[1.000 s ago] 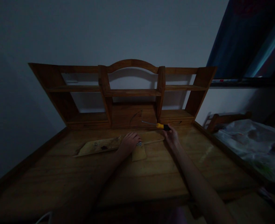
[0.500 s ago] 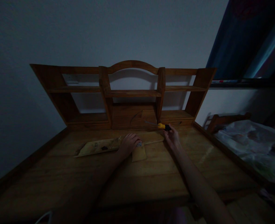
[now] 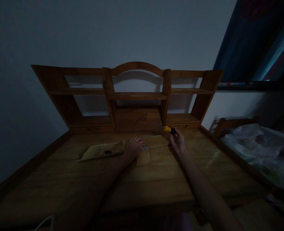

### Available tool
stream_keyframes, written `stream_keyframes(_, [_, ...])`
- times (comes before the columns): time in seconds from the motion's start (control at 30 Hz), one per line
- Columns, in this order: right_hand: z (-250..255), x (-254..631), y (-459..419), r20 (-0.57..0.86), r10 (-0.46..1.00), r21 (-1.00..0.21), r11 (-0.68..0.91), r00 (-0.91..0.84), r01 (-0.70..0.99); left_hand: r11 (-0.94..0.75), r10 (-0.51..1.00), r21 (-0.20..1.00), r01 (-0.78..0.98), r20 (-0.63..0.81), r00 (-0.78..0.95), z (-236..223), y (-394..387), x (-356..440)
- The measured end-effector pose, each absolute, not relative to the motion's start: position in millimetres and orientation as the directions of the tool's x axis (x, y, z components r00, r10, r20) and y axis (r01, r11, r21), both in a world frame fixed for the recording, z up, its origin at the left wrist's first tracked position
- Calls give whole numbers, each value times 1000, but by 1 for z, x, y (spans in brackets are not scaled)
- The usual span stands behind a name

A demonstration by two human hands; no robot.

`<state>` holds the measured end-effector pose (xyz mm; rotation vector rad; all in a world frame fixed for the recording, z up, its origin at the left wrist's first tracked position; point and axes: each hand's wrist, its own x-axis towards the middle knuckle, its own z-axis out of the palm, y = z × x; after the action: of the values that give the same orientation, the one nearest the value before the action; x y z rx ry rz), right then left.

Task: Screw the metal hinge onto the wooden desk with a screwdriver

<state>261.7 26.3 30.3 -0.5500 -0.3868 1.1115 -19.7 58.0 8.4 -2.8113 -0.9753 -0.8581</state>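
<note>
My left hand is closed over a wooden board, fingers bent and pressing down beside a small metal hinge. The hinge lies where a short wooden piece meets the longer wooden board. My right hand grips a screwdriver by its yellow and black handle. Its thin shaft points left and slightly up, above the boards and apart from the hinge. Left of my left hand lies a rough, stained wooden plank with a dark hole. Dim light hides fine detail around my left fingertips.
The wooden desk has raised edges left and right. Along its back stands a wooden shelf unit against the wall. A white cable shows at the lower left. Plastic-covered items lie right of the desk, below a curtained window.
The screwdriver has turned slightly in my right hand, its tip shifting a little right and up. My left hand and the boards stay in place.
</note>
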Motion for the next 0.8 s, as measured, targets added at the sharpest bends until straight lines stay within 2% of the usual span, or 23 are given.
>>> stream_keyframes(0.17, [32,262,24,-44,914,-588,302,402,-750,-810,561,187,556,526,640,6,58,-22])
stream_keyframes(0.57, [37,261,21,-110,909,-558,278,401,-782,-829,522,128,544,525,672,8,59,-23])
stream_keyframes(0.8, [37,261,21,-131,908,-544,270,399,-794,-805,542,123,581,553,633,10,56,-20])
